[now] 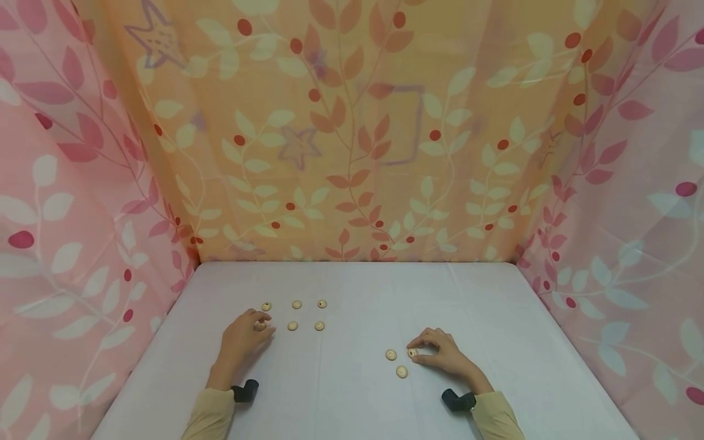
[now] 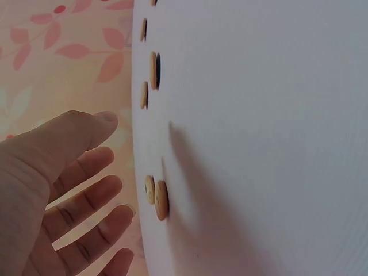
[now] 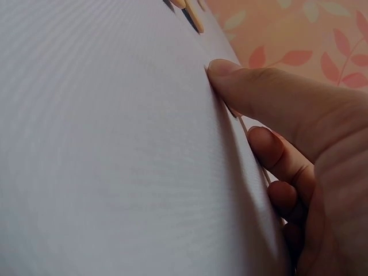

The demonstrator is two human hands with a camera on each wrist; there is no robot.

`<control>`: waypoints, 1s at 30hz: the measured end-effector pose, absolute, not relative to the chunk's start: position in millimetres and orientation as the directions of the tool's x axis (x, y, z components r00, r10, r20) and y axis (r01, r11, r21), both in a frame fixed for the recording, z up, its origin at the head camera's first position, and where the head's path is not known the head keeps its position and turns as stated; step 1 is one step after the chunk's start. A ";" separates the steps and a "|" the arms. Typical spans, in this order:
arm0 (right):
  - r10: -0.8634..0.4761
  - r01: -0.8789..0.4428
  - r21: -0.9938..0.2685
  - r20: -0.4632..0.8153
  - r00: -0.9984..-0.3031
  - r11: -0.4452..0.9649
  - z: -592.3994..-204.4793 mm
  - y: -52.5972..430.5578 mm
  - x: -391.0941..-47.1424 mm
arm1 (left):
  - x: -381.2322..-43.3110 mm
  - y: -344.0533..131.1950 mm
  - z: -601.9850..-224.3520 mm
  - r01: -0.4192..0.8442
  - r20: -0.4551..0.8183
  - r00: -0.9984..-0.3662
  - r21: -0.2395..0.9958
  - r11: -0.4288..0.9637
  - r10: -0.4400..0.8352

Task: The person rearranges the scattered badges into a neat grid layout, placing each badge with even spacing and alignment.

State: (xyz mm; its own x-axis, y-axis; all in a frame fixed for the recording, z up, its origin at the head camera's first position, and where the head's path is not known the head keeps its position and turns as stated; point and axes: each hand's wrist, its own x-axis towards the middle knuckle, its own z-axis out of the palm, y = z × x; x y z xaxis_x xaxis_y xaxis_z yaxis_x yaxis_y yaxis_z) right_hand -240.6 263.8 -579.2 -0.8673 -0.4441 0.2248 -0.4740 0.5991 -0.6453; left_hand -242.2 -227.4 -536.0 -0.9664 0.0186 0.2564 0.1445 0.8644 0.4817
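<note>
Small round tan discs, wooden-looking with dark marks, lie in two groups on the white table. My left hand [image 1: 244, 339] is over the left end of the left group, fingers loosely spread around a near-row disc [image 1: 260, 327] that they partly cover. Just beyond its fingertips lies a far-row disc [image 1: 266, 306]. In the left wrist view the fingers are apart, with nothing between them, beside a disc [image 2: 161, 200]. My right hand [image 1: 440, 352] pinches a marked disc [image 1: 413, 353] between thumb and fingers, low at the tabletop; in the right wrist view the thumb mostly hides it.
The left group continues rightward with discs such as this far-row one [image 1: 297, 304] and this near-row one [image 1: 293, 326]. Two discs lie close to my right hand, one to its left [image 1: 391, 354] and one nearer [image 1: 402, 371]. Patterned curtains [image 1: 352, 134] enclose the table [image 1: 352, 391].
</note>
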 end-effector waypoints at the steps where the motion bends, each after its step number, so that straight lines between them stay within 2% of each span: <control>1: -0.443 -0.474 -0.647 0.227 -0.867 0.597 -578.9 263.7 -240.4 | -241.4 -225.1 -535.5 0.148 0.257 -0.966 0.486 0.861 0.021; 21: -0.449 -0.507 -0.630 0.267 -0.853 0.588 -581.8 263.4 -241.0 | -233.0 -172.7 -541.7 0.196 0.269 -0.962 0.527 0.827 0.057; 30: -0.451 -0.512 -0.625 0.270 -0.850 0.590 -579.9 263.4 -239.9 | -228.4 -148.7 -546.1 0.279 0.318 -0.940 0.521 0.807 0.120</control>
State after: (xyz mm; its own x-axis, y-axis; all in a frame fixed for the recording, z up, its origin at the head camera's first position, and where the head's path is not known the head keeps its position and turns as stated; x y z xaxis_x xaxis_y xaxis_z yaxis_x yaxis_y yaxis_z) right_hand -239.9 263.4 -579.9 -0.8504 -0.4514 0.2704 -0.5117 0.5898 -0.6247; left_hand -228.4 -148.7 -546.1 -0.9405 0.1196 0.3181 0.2789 0.8066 0.5212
